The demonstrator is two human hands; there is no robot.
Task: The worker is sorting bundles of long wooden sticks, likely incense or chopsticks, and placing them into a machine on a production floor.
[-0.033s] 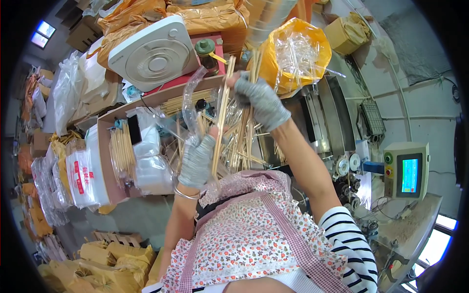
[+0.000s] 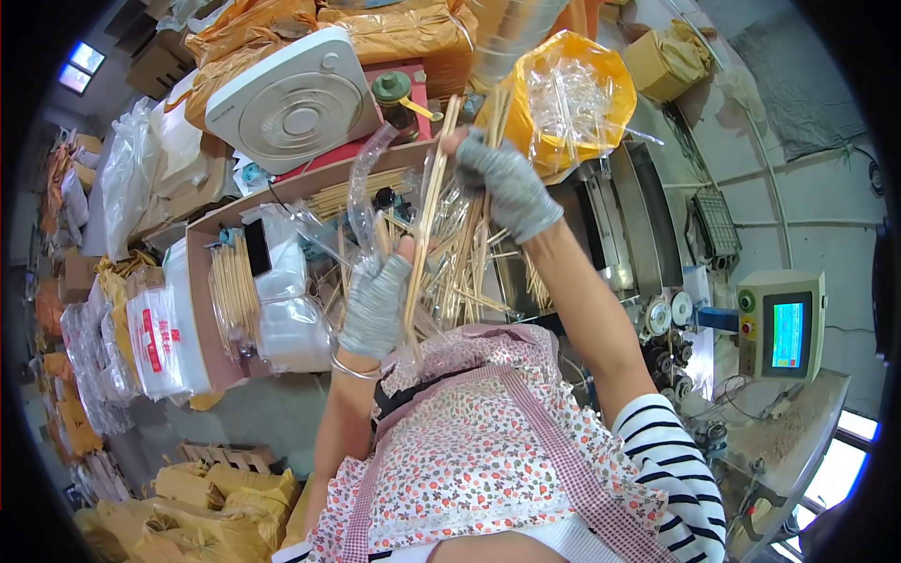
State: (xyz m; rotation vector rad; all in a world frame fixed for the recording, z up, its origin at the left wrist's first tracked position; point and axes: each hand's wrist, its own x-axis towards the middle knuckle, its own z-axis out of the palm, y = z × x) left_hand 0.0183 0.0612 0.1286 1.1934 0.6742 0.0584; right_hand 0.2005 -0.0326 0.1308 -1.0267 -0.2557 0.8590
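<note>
My left hand (image 2: 374,305), in a grey fingerless-tipped glove, is closed on pale wooden chopsticks (image 2: 427,220) that stand slanted up and to the right. A strip of clear plastic wrapping (image 2: 361,178) rises beside its fingers. My right hand (image 2: 511,183), gloved alike, grips another bunch of chopsticks (image 2: 497,113), with its fingertips close to the upper part of the left hand's sticks. Below and between the hands, many loose chopsticks (image 2: 460,281) lie in a heap with bits of clear plastic among them. My fingers partly hide the held sticks.
A yellow bag (image 2: 619,103) full of clear plastic wrappers stands at the far right of the heap. Beyond the box edge are a white fan (image 2: 298,113) and a green-lidded jar (image 2: 394,94). Bundled sticks (image 2: 235,291) lie left; machinery with a screen (image 2: 786,333) stands right.
My right hand has shifted slightly up and left with its chopsticks. The sticks in my left hand have moved up a little.
</note>
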